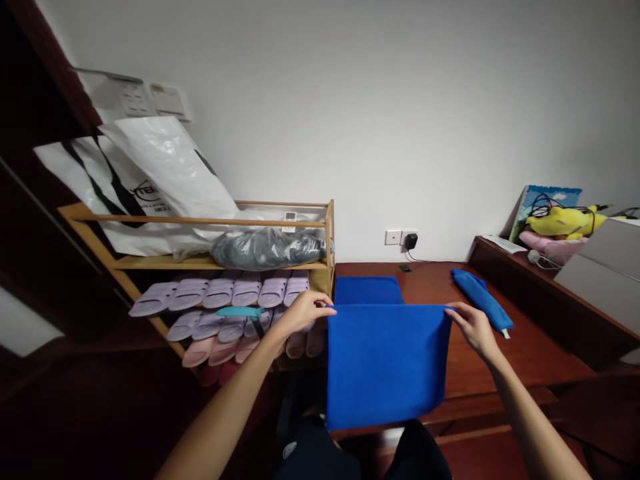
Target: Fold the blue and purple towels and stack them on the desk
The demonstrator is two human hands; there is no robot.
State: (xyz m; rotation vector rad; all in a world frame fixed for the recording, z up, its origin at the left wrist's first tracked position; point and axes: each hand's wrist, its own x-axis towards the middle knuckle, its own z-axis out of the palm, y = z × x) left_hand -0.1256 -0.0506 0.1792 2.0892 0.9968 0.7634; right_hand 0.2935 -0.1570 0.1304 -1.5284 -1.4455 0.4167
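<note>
A blue cloth (387, 367) hangs spread out between my hands, in front of the wooden desk's near edge. My left hand (306, 312) pinches its upper left corner. At the upper right corner, the fingers of my right hand (473, 325) are closed on the cloth too. Behind it, a second blue cloth (369, 289) lies flat on the desk (425, 287), partly hidden by the held one. Farther right on the desk rests a rolled or folded blue cloth (481, 300) with a small white tag.
On the left stands a wooden rack (280, 265) with rows of slippers (234, 292), a white bag (170, 180) and a dark plastic-wrapped bundle (270, 248). A black plug (411, 241) sits in the wall socket. At right are a yellow plush toy (565, 222) and white boxes (607, 267).
</note>
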